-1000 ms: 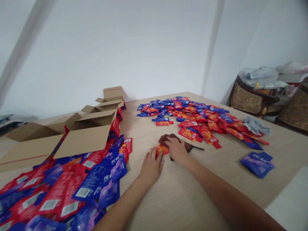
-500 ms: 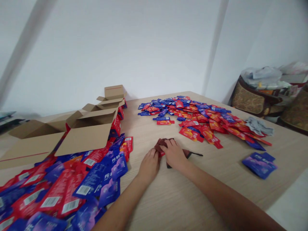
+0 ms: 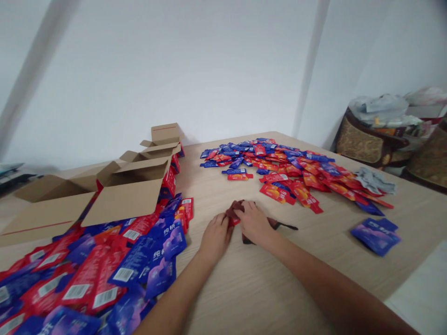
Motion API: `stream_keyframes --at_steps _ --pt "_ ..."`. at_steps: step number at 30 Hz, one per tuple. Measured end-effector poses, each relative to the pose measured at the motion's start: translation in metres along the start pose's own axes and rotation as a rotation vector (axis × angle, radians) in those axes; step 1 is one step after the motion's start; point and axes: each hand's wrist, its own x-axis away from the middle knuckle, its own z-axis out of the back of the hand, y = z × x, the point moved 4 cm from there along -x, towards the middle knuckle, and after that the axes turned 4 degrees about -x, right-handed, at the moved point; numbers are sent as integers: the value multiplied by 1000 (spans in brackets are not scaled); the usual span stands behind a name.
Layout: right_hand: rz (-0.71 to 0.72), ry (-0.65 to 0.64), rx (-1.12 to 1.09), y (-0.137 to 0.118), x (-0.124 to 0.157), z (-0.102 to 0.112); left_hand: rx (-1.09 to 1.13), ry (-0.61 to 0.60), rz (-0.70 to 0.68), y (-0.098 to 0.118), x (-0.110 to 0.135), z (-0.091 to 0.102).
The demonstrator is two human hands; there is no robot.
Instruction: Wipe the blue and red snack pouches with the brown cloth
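Note:
At the middle of the table, a crumpled brown cloth (image 3: 234,209) is gripped under the curled fingers of my right hand (image 3: 257,224). Its dark edge and a thin black cord (image 3: 288,226) stick out beyond that hand. Beneath the cloth shows a bit of a red pouch (image 3: 234,221), mostly hidden. My left hand (image 3: 213,236) presses its fingers on the left side of this pouch, close against the cloth. Both hands rest low at the tabletop, nearly touching each other.
Red and blue pouches (image 3: 139,260) pile up at left, before open cardboard boxes (image 3: 122,202). Another pouch heap (image 3: 279,165) lies at the back right, with a grey cloth (image 3: 375,180) on its edge. One blue pouch (image 3: 375,236) lies apart at right. A cluttered chair (image 3: 363,139) stands beyond.
My right hand and the brown cloth have shifted slightly to the right, the cord with them. My left hand stays almost where it was. The view has tilted a little.

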Motion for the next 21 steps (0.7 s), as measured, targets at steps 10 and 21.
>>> stream_keyframes --at_steps 10,21 --pt "4 72 17 1 -1 8 227 71 195 -16 -2 -6" --pt "105 11 -243 3 -4 7 228 82 178 -14 3 -8"
